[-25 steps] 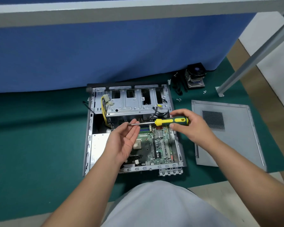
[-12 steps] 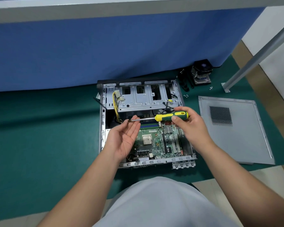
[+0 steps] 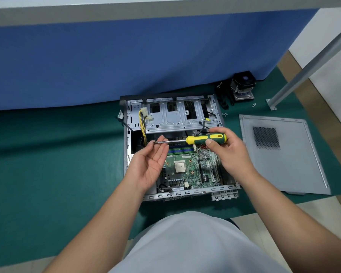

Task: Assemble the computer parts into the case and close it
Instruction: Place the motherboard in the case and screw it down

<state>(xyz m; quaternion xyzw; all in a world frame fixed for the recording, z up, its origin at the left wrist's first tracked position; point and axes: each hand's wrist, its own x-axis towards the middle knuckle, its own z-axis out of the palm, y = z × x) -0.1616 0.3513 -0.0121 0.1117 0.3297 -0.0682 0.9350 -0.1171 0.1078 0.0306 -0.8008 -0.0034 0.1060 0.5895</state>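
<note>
Right hand (image 3: 227, 152) grasps yellow-green-handled screwdriver (image 3: 205, 139) horizontally above open grey metal computer case (image 3: 177, 148); left hand (image 3: 151, 160) relaxed, palm up, fingertips at the tip. Grey vented side panel (image 3: 283, 154) lies at 3 o'clock.

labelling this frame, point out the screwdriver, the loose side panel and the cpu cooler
yellow and green screwdriver (image 3: 207, 139), head view, on its handle
grey metal side panel (image 3: 291, 164), head view, on bare sheet below the vent
black cpu cooler (image 3: 243, 85), head view, on its fan body

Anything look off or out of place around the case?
Nothing damaged. The CPU socket on the motherboard is bare; the cooler sits on the mat beyond the case, the side panel lies flat to the right, and loose screws are scattered.
</note>
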